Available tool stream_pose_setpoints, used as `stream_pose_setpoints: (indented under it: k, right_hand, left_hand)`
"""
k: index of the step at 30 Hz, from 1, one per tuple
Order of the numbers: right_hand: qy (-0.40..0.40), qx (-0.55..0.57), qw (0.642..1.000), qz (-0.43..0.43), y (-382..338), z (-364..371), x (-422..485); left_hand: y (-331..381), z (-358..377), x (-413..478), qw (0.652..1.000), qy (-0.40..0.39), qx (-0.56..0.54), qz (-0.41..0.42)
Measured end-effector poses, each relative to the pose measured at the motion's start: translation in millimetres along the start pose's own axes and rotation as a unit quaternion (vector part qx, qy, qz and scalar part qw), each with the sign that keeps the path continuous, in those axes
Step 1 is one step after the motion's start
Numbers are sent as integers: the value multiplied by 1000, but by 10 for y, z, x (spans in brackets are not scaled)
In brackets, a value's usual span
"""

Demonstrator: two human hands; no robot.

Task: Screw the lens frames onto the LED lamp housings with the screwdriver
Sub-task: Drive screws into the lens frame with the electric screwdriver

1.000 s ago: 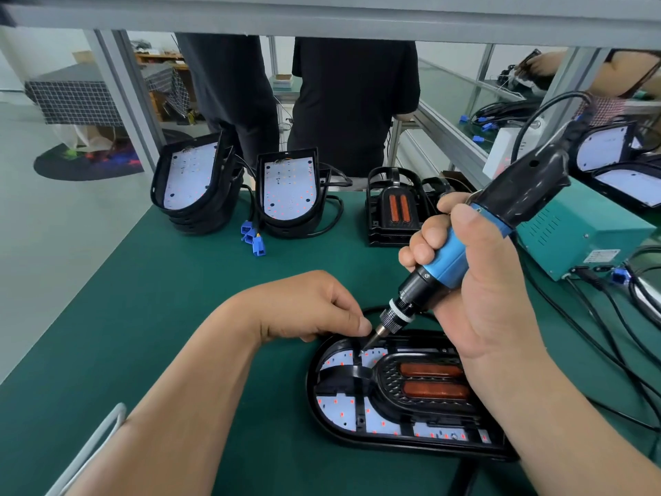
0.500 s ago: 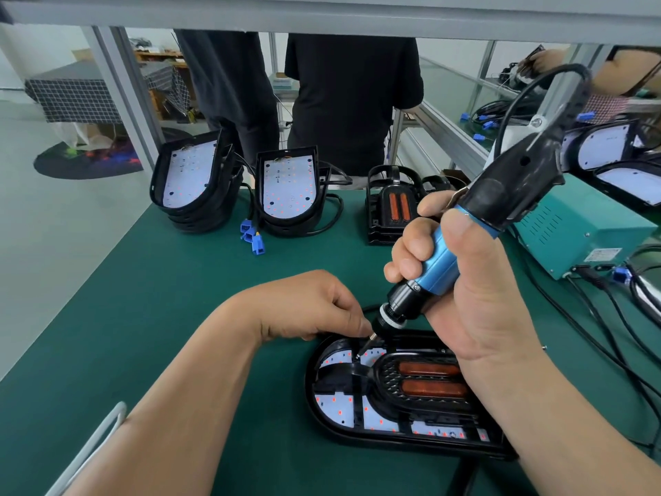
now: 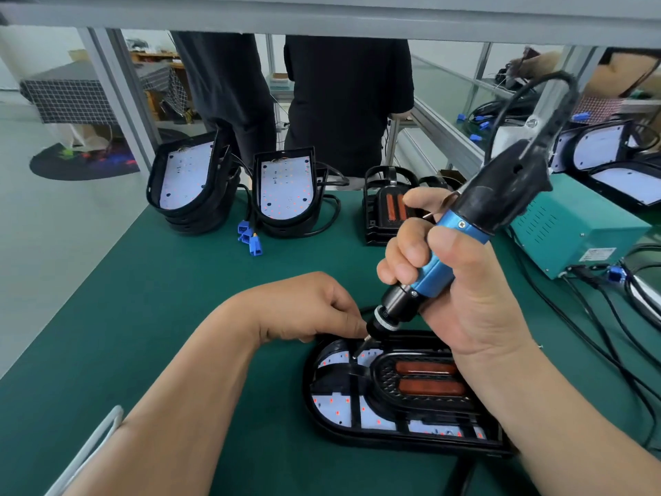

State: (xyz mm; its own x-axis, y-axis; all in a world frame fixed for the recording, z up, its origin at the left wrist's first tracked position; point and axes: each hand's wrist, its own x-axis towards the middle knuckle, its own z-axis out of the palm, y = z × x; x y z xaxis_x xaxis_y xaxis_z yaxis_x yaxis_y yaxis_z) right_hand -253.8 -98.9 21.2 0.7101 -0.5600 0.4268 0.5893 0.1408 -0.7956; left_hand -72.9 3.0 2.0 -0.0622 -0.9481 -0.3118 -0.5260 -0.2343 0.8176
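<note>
Right hand [image 3: 461,281]: wrapped round the blue barrel of the electric screwdriver [image 3: 500,198], thumb laid along the front, fingers curled behind.
Electric screwdriver: tilted, its black upper body up and to the right with a black cord looping off the top; no brand shows on the body.
Bit [image 3: 360,349]: points down-left into the upper left corner of the lens frame [image 3: 354,399].
Left hand [image 3: 307,309]: knuckles up, fingers curled, fingertips drawn together right beside the bit at the housing's far edge; whether they pinch a screw cannot be told.
LED lamp housing [image 3: 308,388]: lies flat on the green mat [image 3: 143,316] at front centre, its white LED board dotted with red points.
Lens frame: black, seated inside that housing, with two orange strips in a meshed oval.
Back row: two stacks of housings [image 3: 186,184] tipped on edge, blue connectors [image 3: 250,238] between them, and a stack of lens frames [image 3: 379,213] to the right.
Power supply [image 3: 579,223]: teal box on the right, cables plugged in; its white sticker is too small to read.
Behind the bench: two people in dark clothes [image 3: 347,102].
</note>
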Motion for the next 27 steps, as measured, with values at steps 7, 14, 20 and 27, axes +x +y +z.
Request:
stream_pose_setpoints:
  k: [7,14,20,27]
  right_hand:
    - [118,102,986,-62,-72,-72,-4]
    - [210,133,966,-74,-84,-165,4]
    - [261,152,949,-89,-93,-249,-4]
    - [319,163,925,-123,-220,-367,12]
  left_hand:
    - [-44,3,48,996,12,-90,-16]
    - [9,143,233,894,115,-433,-18]
    - [-42,175,289,879,90,-468,16]
    - [-91,203,289,892,50,-446,53]
